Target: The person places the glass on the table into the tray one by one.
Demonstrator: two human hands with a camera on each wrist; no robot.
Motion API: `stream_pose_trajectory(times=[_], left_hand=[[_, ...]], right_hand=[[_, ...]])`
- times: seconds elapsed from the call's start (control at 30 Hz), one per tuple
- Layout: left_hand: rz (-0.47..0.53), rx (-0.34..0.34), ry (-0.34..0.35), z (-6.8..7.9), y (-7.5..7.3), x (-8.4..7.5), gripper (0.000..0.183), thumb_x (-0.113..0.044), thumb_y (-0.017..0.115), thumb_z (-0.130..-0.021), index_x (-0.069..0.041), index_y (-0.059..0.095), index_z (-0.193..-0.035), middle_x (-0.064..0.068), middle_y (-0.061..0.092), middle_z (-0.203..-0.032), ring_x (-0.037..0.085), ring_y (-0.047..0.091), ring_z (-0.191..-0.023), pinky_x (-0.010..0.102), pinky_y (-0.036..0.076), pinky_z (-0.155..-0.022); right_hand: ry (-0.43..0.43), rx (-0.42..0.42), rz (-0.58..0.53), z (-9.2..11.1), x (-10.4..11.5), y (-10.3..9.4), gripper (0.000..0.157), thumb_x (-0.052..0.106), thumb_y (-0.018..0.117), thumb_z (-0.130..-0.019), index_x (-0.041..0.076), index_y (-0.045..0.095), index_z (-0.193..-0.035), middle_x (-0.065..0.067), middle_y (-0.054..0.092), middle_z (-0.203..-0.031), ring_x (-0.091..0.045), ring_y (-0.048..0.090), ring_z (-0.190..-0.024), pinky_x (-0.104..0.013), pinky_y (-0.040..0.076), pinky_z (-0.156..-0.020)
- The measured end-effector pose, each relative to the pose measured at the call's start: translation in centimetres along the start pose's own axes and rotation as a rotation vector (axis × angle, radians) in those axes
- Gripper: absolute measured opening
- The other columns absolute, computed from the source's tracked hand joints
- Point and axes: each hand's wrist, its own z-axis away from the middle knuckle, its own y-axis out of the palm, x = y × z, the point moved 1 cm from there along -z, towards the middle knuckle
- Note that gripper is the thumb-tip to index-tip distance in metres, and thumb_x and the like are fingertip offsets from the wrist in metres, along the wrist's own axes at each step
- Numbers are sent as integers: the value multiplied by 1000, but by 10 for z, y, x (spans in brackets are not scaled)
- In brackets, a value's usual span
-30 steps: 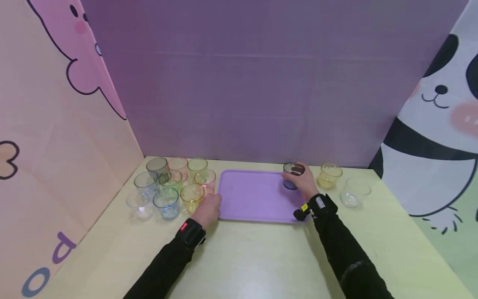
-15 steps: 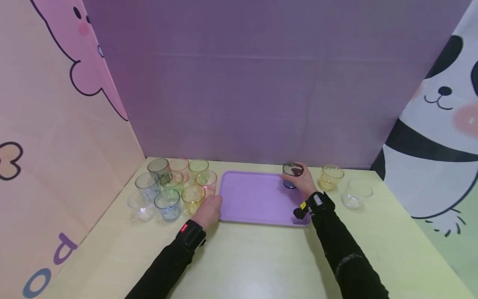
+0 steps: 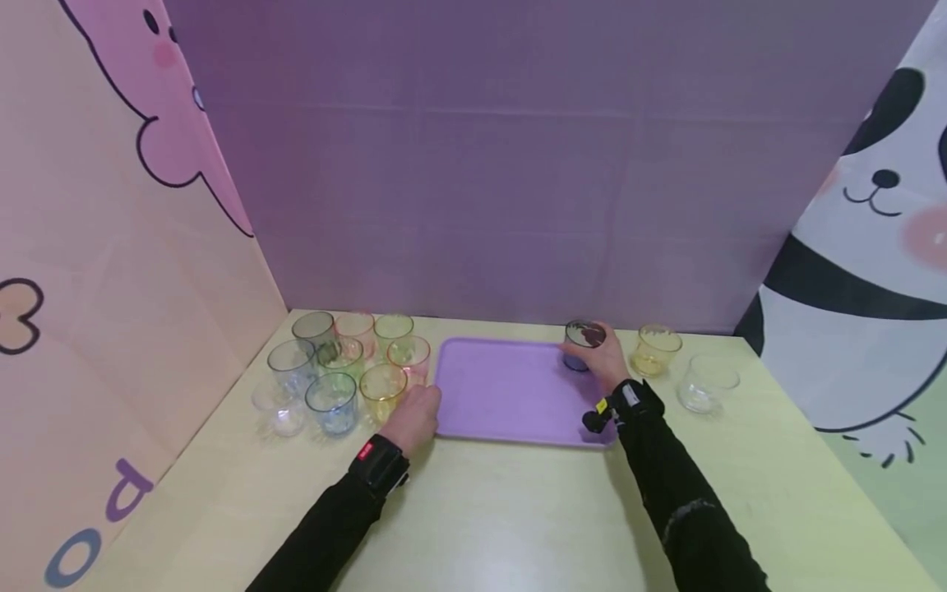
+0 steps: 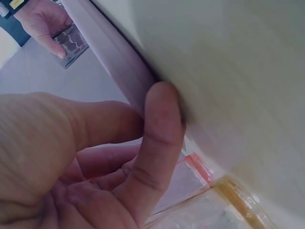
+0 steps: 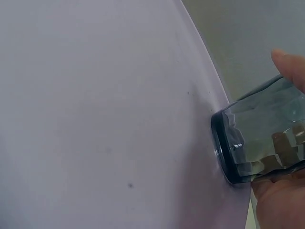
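My right hand (image 3: 602, 360) grips a smoky dark glass (image 3: 579, 352) at the back right corner of the purple tray (image 3: 503, 395). In the right wrist view the base of the glass (image 5: 267, 138) is by the tray's rim (image 5: 202, 38); whether it touches is hard to tell. My left hand (image 3: 413, 418) is at the tray's front left corner. Up close in the left wrist view, thumb and finger of the left hand (image 4: 109, 157) pinch the tray's edge (image 4: 112, 57). Beside those fingers stands a yellow glass (image 3: 382, 393).
Left of the tray several coloured glasses stand close together, among them a blue glass (image 3: 332, 403), a pink glass (image 3: 409, 355) and a clear glass (image 3: 279, 411). To its right are another yellow glass (image 3: 654, 351) and a clear glass (image 3: 706, 382). A purple backdrop (image 3: 459, 164) rises behind the table.
The right hand has shifted the dark glass slightly to the right and back along the tray's corner. My left hand keeps its place on the tray edge.
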Motion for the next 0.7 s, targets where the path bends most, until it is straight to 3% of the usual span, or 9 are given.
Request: stream_pose_trajectory(times=[0.37, 0.7], left_hand=[[6, 18, -9, 0, 1, 0, 14, 8, 62, -71, -3, 57, -77, 6, 53, -67, 21, 52, -63, 33, 46, -57], [-14, -30, 36, 0, 0, -1, 12, 10, 59, -70, -2, 57, -73, 10, 55, -66, 25, 55, -62, 36, 46, -55]], right_hand=[[3, -6, -52, -1, -1, 0, 91, 13, 83, -63, 3, 30, -136, -22, 45, -130, -34, 41, -121, -38, 32, -102], [-12, -1, -44, -5, -3, 0, 94, 16, 85, -60, 1, 30, -135, -23, 44, -130, -35, 41, -121, -38, 34, -101]])
